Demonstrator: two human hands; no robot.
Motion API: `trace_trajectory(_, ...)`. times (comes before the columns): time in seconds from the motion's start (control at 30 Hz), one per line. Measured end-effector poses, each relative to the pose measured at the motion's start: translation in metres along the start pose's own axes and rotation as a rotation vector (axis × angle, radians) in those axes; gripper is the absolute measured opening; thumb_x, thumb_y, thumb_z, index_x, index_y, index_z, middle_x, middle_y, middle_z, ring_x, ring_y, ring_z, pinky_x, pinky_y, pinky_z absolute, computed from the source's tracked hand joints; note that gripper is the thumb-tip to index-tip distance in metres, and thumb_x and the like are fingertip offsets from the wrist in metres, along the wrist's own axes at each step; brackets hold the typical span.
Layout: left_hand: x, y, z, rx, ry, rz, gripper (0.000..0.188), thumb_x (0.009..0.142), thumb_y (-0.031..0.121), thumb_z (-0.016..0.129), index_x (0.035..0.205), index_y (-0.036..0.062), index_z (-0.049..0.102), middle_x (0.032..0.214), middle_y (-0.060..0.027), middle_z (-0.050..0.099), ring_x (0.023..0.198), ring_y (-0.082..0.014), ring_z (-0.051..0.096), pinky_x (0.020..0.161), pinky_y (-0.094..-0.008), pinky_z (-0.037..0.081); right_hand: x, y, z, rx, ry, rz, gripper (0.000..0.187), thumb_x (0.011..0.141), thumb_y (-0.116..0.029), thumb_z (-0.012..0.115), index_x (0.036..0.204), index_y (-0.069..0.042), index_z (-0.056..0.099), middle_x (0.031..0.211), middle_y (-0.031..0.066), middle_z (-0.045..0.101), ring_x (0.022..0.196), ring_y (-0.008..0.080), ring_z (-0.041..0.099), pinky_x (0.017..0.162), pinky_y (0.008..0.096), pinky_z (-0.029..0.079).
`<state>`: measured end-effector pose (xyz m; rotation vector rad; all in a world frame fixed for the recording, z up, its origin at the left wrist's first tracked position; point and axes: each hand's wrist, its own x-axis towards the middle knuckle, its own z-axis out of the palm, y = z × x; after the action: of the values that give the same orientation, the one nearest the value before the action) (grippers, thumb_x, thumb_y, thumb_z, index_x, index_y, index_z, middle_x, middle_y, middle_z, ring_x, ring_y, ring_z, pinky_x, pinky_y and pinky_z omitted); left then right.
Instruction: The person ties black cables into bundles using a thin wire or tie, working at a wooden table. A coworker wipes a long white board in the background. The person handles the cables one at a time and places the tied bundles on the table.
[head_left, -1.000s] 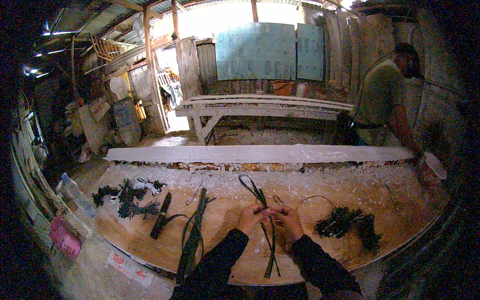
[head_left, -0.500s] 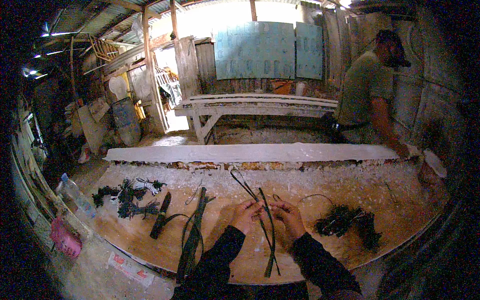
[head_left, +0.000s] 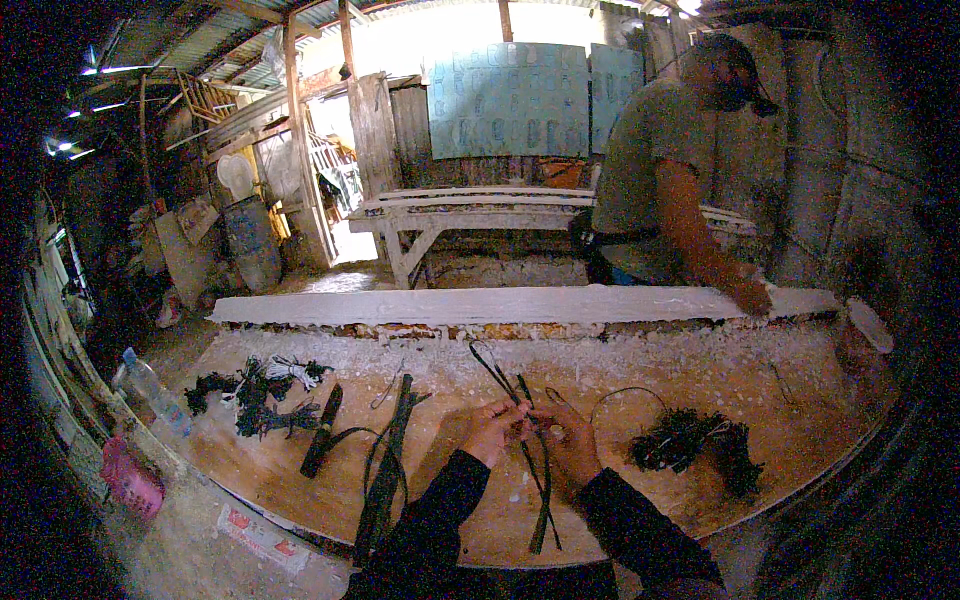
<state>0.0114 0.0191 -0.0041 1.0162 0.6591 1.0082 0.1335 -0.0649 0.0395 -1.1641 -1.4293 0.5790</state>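
My left hand (head_left: 492, 430) pinches thin dark strips (head_left: 541, 485) that cross each other over the table, a narrow loop at their far end. Close beside it, my right hand (head_left: 566, 432) has its fingers closed on the same strips, where the two hands meet. A thin dark cord (head_left: 626, 390) curves out from near the right hand. Left of my left forearm lies a bundle of long dark strips (head_left: 385, 470), with a short dark knife-like piece (head_left: 321, 432) beyond it. Tangled dark cords (head_left: 262, 398) lie at the left, and another dark tangle (head_left: 693, 440) at the right.
A long white-coated slab (head_left: 480, 306) runs along the far side of the wooden table (head_left: 600, 520). Behind it a co-worker (head_left: 650, 150) leans over, one hand on the slab's right part. A clear bottle (head_left: 152, 390) and a pink bag (head_left: 131, 475) are at the left edge.
The co-worker has moved left along the slab, with the reaching arm now nearer the middle. My hands have shifted slightly, drawing closer together around the strips.
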Motion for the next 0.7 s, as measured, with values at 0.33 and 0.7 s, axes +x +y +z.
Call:
trace_trajectory(0.33, -0.002, 0.0, 0.001, -0.016, 0.02, -0.089, 0.016, 0.077, 0.021, 0.064, 0.086, 0.0087, 0.06, 0.072, 0.0011, 0.06, 0.064, -0.0077, 0.056, 0.05, -0.0197, 0.04, 0.006, 0.022, -0.005, -0.078, -0.009, -0.2, 0.018, 0.07, 0.005, 0.058, 0.086, -0.002, 0.06, 0.082, 0.0075, 0.059, 0.079, 0.0179, 0.056, 0.072, 0.0287, 0.044)
trace_trajectory(0.7, 0.004, -0.009, -0.005, -0.144, -0.066, 0.012, 0.012, 0.08, 0.015, 0.059, 0.089, 0.0063, 0.056, 0.083, -0.003, 0.061, 0.068, -0.0107, 0.056, 0.056, -0.0243, 0.045, 0.005, 0.019, -0.004, 0.86, -0.054, 0.483, 0.004, 0.078, -0.004, 0.057, 0.081, -0.002, 0.055, 0.084, 0.0074, 0.059, 0.08, 0.0165, 0.056, 0.073, 0.0282, 0.046)
